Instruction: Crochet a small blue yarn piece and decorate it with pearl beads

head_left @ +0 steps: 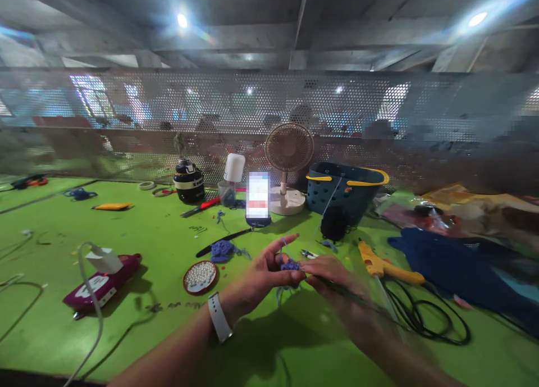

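Observation:
Over the green table [160,235], my left hand [263,272] pinches a small blue crochet piece [290,265], with blue yarn looped over its raised index finger. My right hand [332,274] meets it from the right, fingers closed on a thin dark crochet hook [357,298] whose tip is at the piece; this hand is blurred by motion. The yarn runs up toward a blue basket [343,190]. A white band is on my left wrist.
A dark yarn ball [334,223], a yellow glue gun [385,265] with a black cord, a phone [258,199], a small fan [288,151], a dish of white beads [200,277], a blue crochet scrap [222,251], a purple case [103,280] and dark blue cloth [455,263] surround the hands.

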Tool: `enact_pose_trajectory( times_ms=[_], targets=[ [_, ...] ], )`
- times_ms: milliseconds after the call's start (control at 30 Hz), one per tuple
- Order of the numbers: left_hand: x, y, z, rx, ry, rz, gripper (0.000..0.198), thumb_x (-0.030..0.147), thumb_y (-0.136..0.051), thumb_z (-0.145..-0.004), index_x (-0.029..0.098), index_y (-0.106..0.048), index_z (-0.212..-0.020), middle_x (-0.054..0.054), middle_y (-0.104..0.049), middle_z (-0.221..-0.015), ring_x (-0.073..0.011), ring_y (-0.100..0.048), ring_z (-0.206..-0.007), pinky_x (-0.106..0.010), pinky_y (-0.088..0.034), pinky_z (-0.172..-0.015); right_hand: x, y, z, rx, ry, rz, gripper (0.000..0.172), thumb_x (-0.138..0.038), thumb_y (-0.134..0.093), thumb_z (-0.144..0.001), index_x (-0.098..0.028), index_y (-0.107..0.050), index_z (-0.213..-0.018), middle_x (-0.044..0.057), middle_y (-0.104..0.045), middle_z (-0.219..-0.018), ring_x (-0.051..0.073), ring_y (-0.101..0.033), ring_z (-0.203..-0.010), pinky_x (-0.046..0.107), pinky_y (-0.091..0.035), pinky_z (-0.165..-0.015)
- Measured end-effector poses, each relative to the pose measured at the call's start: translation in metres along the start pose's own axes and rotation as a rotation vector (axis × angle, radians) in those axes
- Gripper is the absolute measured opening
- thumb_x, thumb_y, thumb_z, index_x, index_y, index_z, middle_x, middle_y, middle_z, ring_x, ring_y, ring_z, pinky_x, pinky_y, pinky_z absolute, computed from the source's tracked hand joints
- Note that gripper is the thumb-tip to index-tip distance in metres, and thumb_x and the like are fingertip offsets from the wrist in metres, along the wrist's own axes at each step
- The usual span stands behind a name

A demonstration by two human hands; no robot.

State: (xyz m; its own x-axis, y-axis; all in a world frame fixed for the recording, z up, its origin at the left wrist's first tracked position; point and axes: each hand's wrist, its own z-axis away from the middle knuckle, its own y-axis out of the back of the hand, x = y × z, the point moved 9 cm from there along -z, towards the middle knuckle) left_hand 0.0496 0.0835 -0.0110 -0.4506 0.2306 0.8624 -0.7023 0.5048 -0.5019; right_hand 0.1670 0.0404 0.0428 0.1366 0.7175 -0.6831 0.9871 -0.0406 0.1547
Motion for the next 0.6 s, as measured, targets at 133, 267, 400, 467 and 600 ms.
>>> enact_pose_trajectory(
  times_ms=[133, 267, 400, 467, 600],
  targets=[
    [-0.001, 0.002, 0.000, 0.013, 0.001, 0.012, 0.075, 0.008, -0.082, -0.066, 0.021, -0.051, -0.133, 0.005, -0.054, -0.073, -0.0079, -0.055, -0.066, -0.023, -0.041, -0.064, 0.005, 0.001, 0.002, 0.009, -0.008, -0.017, 0.016, -0.030, -0.071, -0.082, -0.039, -0.076, -0.094, -0.001, -0.076, -0.083, 0.021, -0.066, -0.078, 0.037, -0.050, -0.073],
    [0.000, 0.001, 0.001, 0.021, -0.007, 0.000, 0.077, 0.011, -0.082, -0.067, 0.020, -0.049, -0.135, 0.004, -0.055, -0.073, -0.0083, -0.055, -0.067, -0.023, -0.041, -0.064, 0.006, 0.003, 0.003, 0.017, -0.026, -0.008, 0.017, -0.028, -0.070, -0.083, -0.040, -0.075, -0.095, -0.001, -0.074, -0.082, 0.021, -0.064, -0.078, 0.035, -0.051, -0.071],
    [0.002, 0.002, 0.002, 0.080, -0.045, -0.018, 0.079, 0.012, -0.082, -0.067, 0.020, -0.047, -0.136, 0.004, -0.057, -0.073, -0.0088, -0.056, -0.068, -0.023, -0.042, -0.067, 0.006, 0.007, 0.004, 0.071, -0.058, 0.047, 0.013, -0.030, -0.070, -0.083, -0.037, -0.077, -0.091, 0.001, -0.074, -0.083, 0.021, -0.066, -0.079, 0.035, -0.053, -0.072],
    [0.002, 0.002, 0.002, 0.093, -0.056, -0.022, 0.077, 0.013, -0.083, -0.067, 0.020, -0.049, -0.135, 0.004, -0.058, -0.073, -0.0093, -0.057, -0.069, -0.023, -0.042, -0.067, 0.008, 0.008, 0.004, 0.081, -0.061, 0.056, 0.012, -0.030, -0.071, -0.082, -0.037, -0.077, -0.090, 0.001, -0.074, -0.084, 0.021, -0.066, -0.079, 0.034, -0.053, -0.072],
    [-0.002, 0.003, 0.001, 0.082, -0.050, -0.026, 0.071, 0.015, -0.082, -0.068, 0.020, -0.052, -0.132, 0.003, -0.060, -0.073, -0.0105, -0.058, -0.069, -0.024, -0.043, -0.067, 0.017, 0.009, 0.005, 0.085, -0.065, 0.007, 0.012, -0.030, -0.073, -0.080, -0.037, -0.077, -0.089, 0.000, -0.074, -0.082, 0.021, -0.066, -0.080, 0.034, -0.054, -0.074]
  ],
)
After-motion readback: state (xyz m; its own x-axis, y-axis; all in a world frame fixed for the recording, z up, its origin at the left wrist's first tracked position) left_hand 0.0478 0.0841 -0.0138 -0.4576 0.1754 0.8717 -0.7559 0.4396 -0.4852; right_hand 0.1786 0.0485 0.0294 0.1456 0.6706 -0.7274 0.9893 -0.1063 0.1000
